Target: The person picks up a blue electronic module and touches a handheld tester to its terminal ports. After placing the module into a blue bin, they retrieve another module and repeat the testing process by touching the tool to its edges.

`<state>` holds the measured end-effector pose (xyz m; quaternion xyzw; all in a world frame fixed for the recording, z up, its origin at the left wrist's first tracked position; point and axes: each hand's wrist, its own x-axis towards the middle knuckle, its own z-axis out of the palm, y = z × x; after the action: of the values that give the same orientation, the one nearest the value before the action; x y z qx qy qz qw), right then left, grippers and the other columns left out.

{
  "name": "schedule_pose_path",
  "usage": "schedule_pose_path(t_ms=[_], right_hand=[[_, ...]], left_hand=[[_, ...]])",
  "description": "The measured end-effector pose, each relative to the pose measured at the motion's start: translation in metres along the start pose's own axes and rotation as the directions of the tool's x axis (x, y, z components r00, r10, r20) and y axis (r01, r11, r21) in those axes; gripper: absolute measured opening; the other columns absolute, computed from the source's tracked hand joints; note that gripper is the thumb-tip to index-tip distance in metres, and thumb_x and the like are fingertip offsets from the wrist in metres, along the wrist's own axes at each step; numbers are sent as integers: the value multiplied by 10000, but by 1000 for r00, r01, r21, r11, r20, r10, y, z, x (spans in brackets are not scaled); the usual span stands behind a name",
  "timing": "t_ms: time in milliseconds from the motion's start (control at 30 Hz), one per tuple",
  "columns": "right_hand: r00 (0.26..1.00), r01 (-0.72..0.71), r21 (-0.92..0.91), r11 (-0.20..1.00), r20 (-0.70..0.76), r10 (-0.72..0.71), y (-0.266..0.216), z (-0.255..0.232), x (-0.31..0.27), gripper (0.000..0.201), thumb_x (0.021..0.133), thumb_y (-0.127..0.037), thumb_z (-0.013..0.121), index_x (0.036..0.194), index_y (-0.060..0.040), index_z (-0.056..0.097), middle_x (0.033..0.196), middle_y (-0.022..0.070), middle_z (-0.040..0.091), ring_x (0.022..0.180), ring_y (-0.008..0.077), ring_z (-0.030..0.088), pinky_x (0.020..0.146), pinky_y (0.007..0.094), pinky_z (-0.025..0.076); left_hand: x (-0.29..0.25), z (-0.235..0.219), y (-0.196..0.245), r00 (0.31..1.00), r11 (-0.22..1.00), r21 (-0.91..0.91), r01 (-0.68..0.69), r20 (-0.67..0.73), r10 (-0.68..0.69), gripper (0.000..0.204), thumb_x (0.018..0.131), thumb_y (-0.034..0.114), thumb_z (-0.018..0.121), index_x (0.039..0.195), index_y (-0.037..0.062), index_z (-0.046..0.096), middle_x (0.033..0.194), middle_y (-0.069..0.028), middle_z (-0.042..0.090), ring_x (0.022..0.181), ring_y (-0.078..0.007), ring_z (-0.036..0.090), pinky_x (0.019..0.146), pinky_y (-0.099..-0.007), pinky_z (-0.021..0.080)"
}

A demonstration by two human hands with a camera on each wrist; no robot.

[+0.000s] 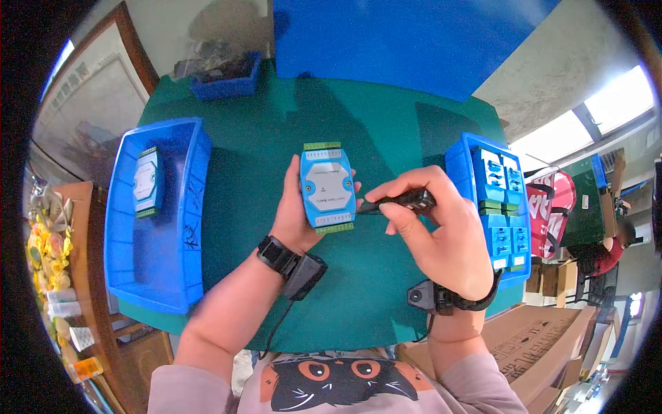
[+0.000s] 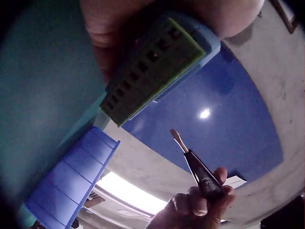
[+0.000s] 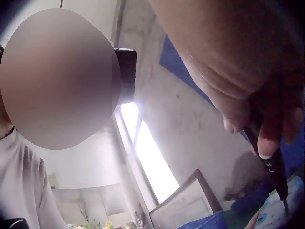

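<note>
In the head view my left hand holds a blue module with a grey label over the green table. Green terminal blocks line its two ends, and small screws show on its face. My right hand grips a black screwdriver, its shaft pointing left at the module's lower right edge. The left wrist view shows the screwdriver with a flat metal tip standing apart from the module's terminal block. In the right wrist view, fingers wrap the dark handle above part of the module.
On the left a blue bin holds one similar module. A blue bin on the right contains several modules. Another blue bin stands at the back left, before a blue panel. Cardboard lies beside the table.
</note>
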<state>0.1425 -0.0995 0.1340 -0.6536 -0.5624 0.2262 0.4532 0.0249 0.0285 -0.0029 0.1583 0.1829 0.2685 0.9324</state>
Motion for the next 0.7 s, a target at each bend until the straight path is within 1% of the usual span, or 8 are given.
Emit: schedule_pose_path(t_ms=[67,167,267,367,467,567,700], right_hand=[[999,-30,-7,1000,-39,30,-2,-1,0,141,892,-31,623,980,12,522,901,127,699,678,104,634,595,233,508],[996,-86,-40,996,-1,86,0,-3,1,121,899,-30,605,966,19,517,876,128,697,639,93,631,558,220,501],[991,-133,-59,989,-5,133,5,0,2,125,892,-29,609,958,18,514,850,120,696,615,95,640,537,217,498],[990,-140,-95,986,-23,138,6,4,5,125,887,-35,616,943,14,516,797,101,685,616,99,653,526,220,491],[984,-176,-72,982,-8,176,5,5,6,124,884,-40,620,934,10,519,737,79,663,612,104,661,513,220,482],[984,-177,-48,983,-25,176,6,8,8,121,885,-45,622,929,7,522,703,70,645,606,106,662,503,221,475],[982,-185,-45,982,-37,183,7,9,10,130,884,-56,629,927,6,523,708,80,651,612,115,671,504,225,479]], left_hand=[[0,0,0,1000,1000,-11,5,7,-5,679,962,619,266,1310,76,478,1174,-146,604,1029,-291,611,876,-476,521],[0,-1,0,1000,1000,-5,9,3,-9,679,959,623,267,1311,83,479,1176,-141,604,1027,-287,613,881,-473,520],[1,-2,0,1000,1000,-16,18,3,-18,684,957,628,270,1314,82,477,1177,-143,604,1031,-289,613,887,-477,518],[0,0,1,1000,1000,-8,20,-12,-20,687,956,629,267,1319,83,473,1181,-148,601,1037,-292,610,892,-478,517],[1,-1,1,1000,1000,-14,13,-8,-13,684,959,624,265,1321,82,470,1188,-153,596,1044,-296,606,895,-478,516],[1,-2,0,1000,1000,3,2,6,-2,682,960,621,263,1322,80,469,1194,-153,593,1051,-296,603,895,-478,516],[1,2,1,1000,1000,7,4,-10,-4,681,962,617,259,1316,75,472,1185,-150,598,1047,-296,605,892,-476,518]])
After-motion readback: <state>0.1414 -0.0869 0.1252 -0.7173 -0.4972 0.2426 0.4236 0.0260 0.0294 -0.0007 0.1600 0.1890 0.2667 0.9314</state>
